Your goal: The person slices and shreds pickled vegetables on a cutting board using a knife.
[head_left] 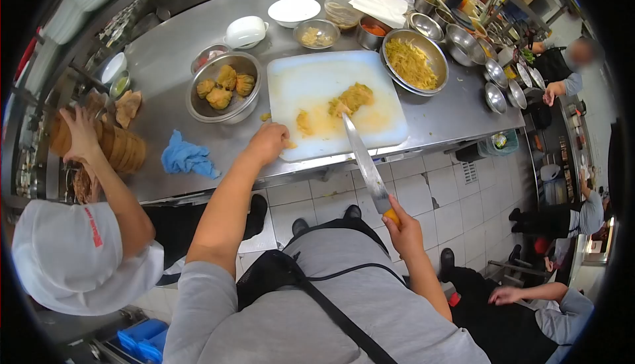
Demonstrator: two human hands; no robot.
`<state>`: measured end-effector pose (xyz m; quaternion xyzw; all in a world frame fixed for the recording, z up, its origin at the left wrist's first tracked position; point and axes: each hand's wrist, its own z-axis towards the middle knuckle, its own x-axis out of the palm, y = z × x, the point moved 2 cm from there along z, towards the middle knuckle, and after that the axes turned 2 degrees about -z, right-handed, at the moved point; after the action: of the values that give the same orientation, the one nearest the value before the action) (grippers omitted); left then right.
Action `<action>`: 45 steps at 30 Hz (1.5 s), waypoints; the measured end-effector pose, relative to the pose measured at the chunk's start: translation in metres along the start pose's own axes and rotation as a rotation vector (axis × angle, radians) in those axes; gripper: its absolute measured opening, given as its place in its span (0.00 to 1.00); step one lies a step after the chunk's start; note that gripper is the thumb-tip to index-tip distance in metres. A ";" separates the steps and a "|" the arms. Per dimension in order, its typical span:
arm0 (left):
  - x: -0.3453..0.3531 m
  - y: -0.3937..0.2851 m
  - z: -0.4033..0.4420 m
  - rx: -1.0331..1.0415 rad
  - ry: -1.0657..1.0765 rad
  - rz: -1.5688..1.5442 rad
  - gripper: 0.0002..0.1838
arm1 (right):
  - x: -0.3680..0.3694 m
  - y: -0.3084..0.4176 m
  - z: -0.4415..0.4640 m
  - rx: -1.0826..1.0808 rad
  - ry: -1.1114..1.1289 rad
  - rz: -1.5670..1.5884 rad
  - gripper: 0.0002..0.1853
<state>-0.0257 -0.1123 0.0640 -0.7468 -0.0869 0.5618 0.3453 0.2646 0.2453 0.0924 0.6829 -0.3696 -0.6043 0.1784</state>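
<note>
My right hand point(405, 230) is closed round the yellow handle of a long knife point(364, 159). The blade's tip touches chopped yellow-green food point(352, 99) on a white cutting board point(317, 73). At the board's lower left corner, my left hand point(270, 142) has its fingers curled, with a small yellowish piece at the fingertips. A smaller yellow smear of food point(303, 122) lies between that hand and the chopped pile. Left of the board, a metal bowl point(231, 111) holds several yellow-brown lumps. A larger bowl of shredded yellow-green food point(410, 63) stands at the board's upper right.
A blue cloth point(187, 156) lies on the steel counter point(159, 56). A co-worker in a white cap point(79, 258) reaches to stacked bamboo steamers point(116, 144) at left. Several metal bowls point(463, 43) stand at right. Other people are at the right and the top.
</note>
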 end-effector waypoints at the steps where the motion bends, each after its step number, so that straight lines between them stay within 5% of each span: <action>1: 0.004 0.005 0.004 0.024 0.012 0.102 0.14 | 0.000 -0.002 -0.003 0.001 -0.025 -0.003 0.34; 6: 0.003 -0.009 0.013 0.049 0.069 0.304 0.09 | -0.005 -0.019 -0.013 0.081 -0.094 0.046 0.34; 12: -0.014 -0.048 0.065 -0.025 0.228 0.122 0.16 | -0.023 -0.049 0.002 0.061 -0.153 0.054 0.35; 21: -0.007 -0.050 0.110 -0.114 0.300 0.531 0.27 | -0.064 -0.103 0.059 -0.019 -0.174 0.076 0.36; 25: -0.003 -0.039 0.103 -0.119 0.322 0.414 0.23 | -0.077 -0.118 0.074 -0.153 -0.171 0.031 0.36; 29: -0.005 -0.046 0.091 -0.217 0.218 0.111 0.21 | -0.084 -0.134 0.084 -0.123 -0.076 -0.011 0.36; 34: -0.003 -0.013 0.099 -0.222 0.324 0.124 0.22 | -0.091 -0.134 0.091 -0.046 0.028 -0.056 0.38; 45: 0.002 -0.043 0.092 -0.254 0.309 -0.151 0.15 | -0.064 -0.138 0.091 -0.053 -0.058 0.118 0.38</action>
<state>-0.0963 -0.0406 0.0766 -0.8529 -0.1586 0.3976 0.2989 0.2179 0.4012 0.0234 0.6370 -0.3983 -0.6219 0.2209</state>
